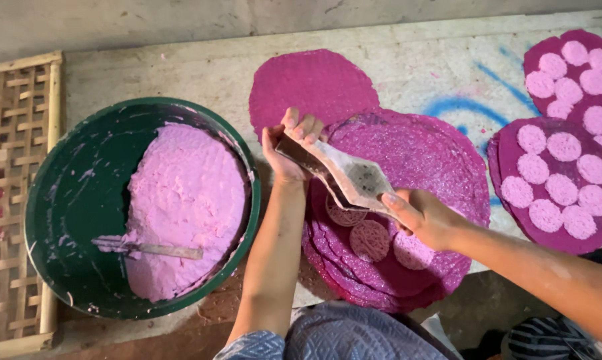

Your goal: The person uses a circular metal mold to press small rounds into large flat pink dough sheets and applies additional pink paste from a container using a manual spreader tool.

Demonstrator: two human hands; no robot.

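Both my hands hold a long metal press tool (344, 175) with a round perforated middle, tilted over a stack of magenta round mats (427, 160). My left hand (289, 147) grips its upper-left end; my right hand (424, 217) grips its lower-right end. Under the tool, three pale pink noodle-like rounds (370, 240) lie on the top mat. To the left stands a green bowl (67, 200) with pink dough (184, 200) and a flat spatula (151, 249) stuck in it.
Two more magenta mats (514, 163) covered with several pink rounds lie at the right. A single bare magenta mat (311, 80) lies behind the stack. A woven bamboo tray (14, 200) sits at the far left. My knees and patterned cloth (354, 337) fill the bottom edge.
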